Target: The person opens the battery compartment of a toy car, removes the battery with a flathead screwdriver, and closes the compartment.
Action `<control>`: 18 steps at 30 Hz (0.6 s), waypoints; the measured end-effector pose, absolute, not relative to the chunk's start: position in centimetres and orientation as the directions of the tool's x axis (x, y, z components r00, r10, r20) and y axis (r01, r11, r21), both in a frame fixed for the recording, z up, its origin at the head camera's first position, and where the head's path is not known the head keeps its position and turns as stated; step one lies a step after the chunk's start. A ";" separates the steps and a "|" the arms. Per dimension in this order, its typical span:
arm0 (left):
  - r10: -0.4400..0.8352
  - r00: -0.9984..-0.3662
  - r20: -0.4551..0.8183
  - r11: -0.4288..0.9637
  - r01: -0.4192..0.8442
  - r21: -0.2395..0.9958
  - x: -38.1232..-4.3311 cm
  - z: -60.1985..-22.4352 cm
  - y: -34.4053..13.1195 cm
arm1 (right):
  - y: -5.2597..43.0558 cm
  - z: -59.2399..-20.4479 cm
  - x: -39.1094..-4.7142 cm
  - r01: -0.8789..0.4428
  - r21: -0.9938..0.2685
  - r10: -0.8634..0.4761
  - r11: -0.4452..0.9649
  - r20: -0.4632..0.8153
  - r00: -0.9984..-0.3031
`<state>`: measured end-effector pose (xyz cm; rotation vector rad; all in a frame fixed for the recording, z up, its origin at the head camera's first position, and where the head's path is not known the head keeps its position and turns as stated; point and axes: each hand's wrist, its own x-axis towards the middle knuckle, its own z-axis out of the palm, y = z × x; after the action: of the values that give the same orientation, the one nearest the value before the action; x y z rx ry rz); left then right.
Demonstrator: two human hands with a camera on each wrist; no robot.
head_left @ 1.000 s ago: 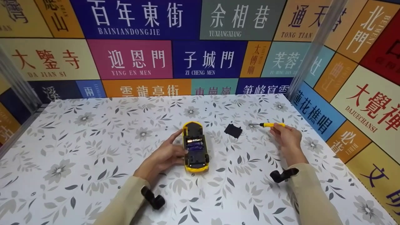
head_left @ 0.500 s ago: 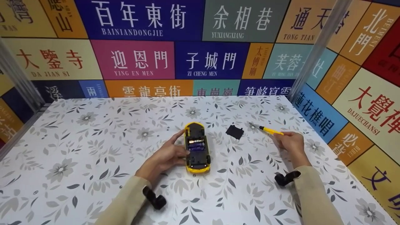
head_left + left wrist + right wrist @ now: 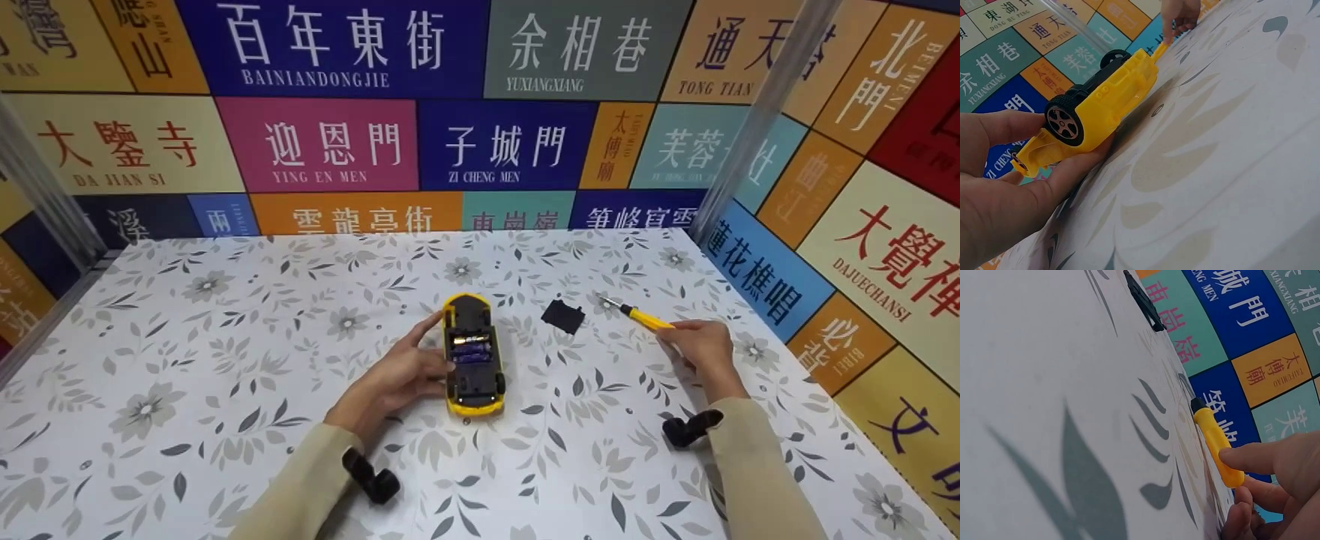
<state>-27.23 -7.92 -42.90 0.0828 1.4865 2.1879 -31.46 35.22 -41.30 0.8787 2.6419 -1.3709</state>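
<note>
A yellow toy car (image 3: pixel 475 386) lies upside down mid-table, its black underside up and its compartment uncovered, showing batteries (image 3: pixel 471 351). My left hand (image 3: pixel 401 375) holds it from the left; in the left wrist view, the fingers and thumb are around the end of the yellow body (image 3: pixel 1109 109). Off to the right, my right hand (image 3: pixel 703 349) pinches the handle end of a yellow screwdriver (image 3: pixel 646 318). Its metal tip points up and left. The right wrist view shows the handle (image 3: pixel 1219 444) low along the tabletop.
Between the car and the screwdriver lies a small black cover (image 3: pixel 564 316) with tabs. A white floral cloth (image 3: pixel 300 285) covers the table. Panels with printed characters (image 3: pixel 315 142) stand behind and at both sides, with clear posts at the corners.
The right hand has moved slightly right and down, and the screwdriver has swung from nearly level to a slant, handle end lower. The left hand and car stay in place.
</note>
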 end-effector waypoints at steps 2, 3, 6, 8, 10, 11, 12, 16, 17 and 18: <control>0.432 -0.878 -0.208 -0.294 -0.355 0.887 -27.2 -42.9 -7.9 | 35.2 -41.3 -31.5 0.493 -0.739 0.465 0.458 -0.274 -0.842; 0.434 -0.877 -0.205 -0.297 -0.354 0.887 -27.2 -42.9 -7.9 | 35.2 -41.3 -31.5 0.491 -0.738 0.463 0.463 -0.271 -0.844; 0.433 -0.878 -0.203 -0.302 -0.354 0.885 -27.2 -42.9 -7.9 | 35.1 -41.2 -31.6 0.505 -0.731 0.466 0.458 -0.286 -0.837; 0.431 -0.878 -0.207 -0.301 -0.356 0.885 -27.2 -43.0 -7.9 | 35.0 -41.2 -31.6 0.509 -0.728 0.471 0.458 -0.287 -0.834; 0.427 -0.879 -0.212 -0.298 -0.358 0.885 -27.2 -43.0 -7.9 | 34.9 -41.1 -31.6 0.515 -0.727 0.473 0.454 -0.293 -0.831; 0.426 -0.879 -0.215 -0.296 -0.360 0.885 -27.2 -43.0 -7.9 | 34.9 -41.1 -31.5 0.518 -0.727 0.474 0.450 -0.297 -0.829; 0.424 -0.879 -0.218 -0.295 -0.361 0.885 -27.2 -43.0 -7.9 | 34.9 -41.1 -31.6 0.522 -0.726 0.475 0.447 -0.302 -0.827; 0.421 -0.878 -0.227 -0.286 -0.366 0.886 -27.2 -42.9 -7.9 | 34.9 -40.9 -31.5 0.533 -0.727 0.474 0.433 -0.319 -0.821; 0.421 -0.878 -0.228 -0.285 -0.367 0.886 -27.3 -42.9 -7.9 | 34.9 -40.9 -31.4 0.532 -0.729 0.471 0.430 -0.321 -0.822; 0.421 -0.878 -0.229 -0.284 -0.367 0.886 -27.3 -42.9 -7.9 | 34.8 -40.8 -31.4 0.532 -0.729 0.469 0.431 -0.323 -0.822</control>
<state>-27.28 -7.86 -42.94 0.0670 1.4880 2.1852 -31.42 34.84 -40.82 0.9095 2.5962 -1.3631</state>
